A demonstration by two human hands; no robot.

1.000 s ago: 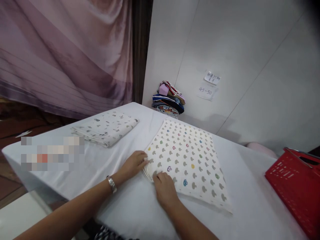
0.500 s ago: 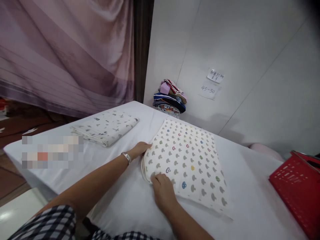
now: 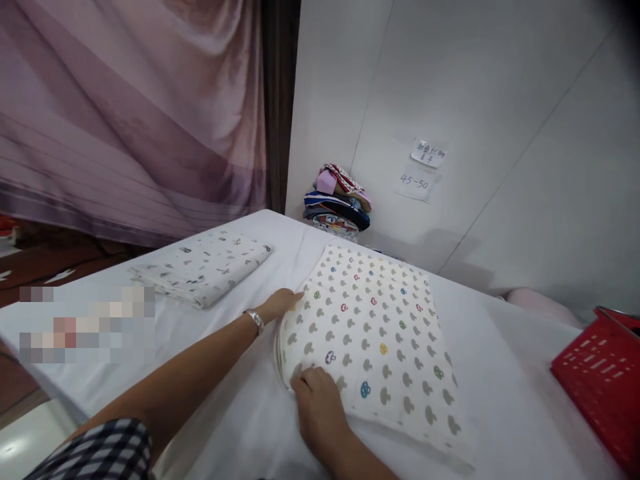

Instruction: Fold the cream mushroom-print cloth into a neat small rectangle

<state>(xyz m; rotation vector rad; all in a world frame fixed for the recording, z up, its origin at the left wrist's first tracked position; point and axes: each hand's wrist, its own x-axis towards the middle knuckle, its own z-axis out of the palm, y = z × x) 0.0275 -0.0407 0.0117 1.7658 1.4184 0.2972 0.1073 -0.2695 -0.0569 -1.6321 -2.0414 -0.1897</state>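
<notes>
Pale wall (image 3: 500, 100), upper ctr. to upper R of frame; mauve curtain (image 3: 135, 113), upper L, w/ dark upright (image 3: 283, 100) between the two. Desk (image 3: 515, 387) under white cover, running across mid & lower frame.

Item 1: mushroom-print cloth (image 3: 373, 320), white w/ grey & coloured motifs, ctr. to lower R of ctr., flat on desk; L edge rounded, several layers visible.

Item 2: L hand (image 3: 283, 303), just L of ctr., fingertips at L edge of item 1; pinching or merely resting, can't tell. Silver band (image 3: 256, 321) on wrist; b/w checked sleeve (image 3: 100, 453) at lower L.

Item 3: R hand (image 3: 317, 403), lower ctr., fingers curled over near L corner of item 1, grasping it.

Item 4: folded cloth (image 3: 207, 263), white w/ small dark print, L of ctr., on desk, apart from both hands.

Item 5: clothes pile (image 3: 337, 197), mixed colours, by desk's far edge, upper ctr.; base partly hidden.

Item 6: 2 paper notes (image 3: 427, 153) on wall, R of pile, one above the other; lower reads "45-50".

Item 7: red basket (image 3: 600, 393), slotted side, lower R. Pink object (image 3: 540, 303), partly hidden, behind desk edge, mid R.
</notes>
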